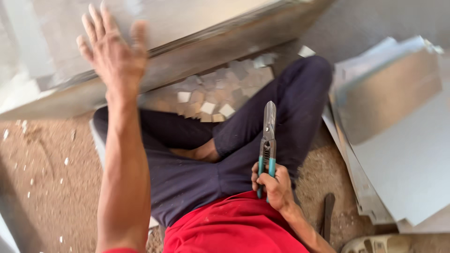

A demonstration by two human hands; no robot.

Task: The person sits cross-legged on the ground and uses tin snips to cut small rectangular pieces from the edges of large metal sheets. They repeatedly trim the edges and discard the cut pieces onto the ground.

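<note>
Bracing my open left hand (112,54) flat on the metal sheet (197,47), steadying it; right hand (274,185) is gripping closed snips (268,145), blades pointing away.

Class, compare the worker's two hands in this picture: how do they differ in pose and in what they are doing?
The left hand is raised, open, fingers spread flat against the large metal sheet; the right hand sits low near the lap, curled shut. The left hand holds nothing, while the right hand grips teal-handled tin snips with blades pointing up. The left hand is motion-blurred; the right hand is sharp. Both are bare.
</note>
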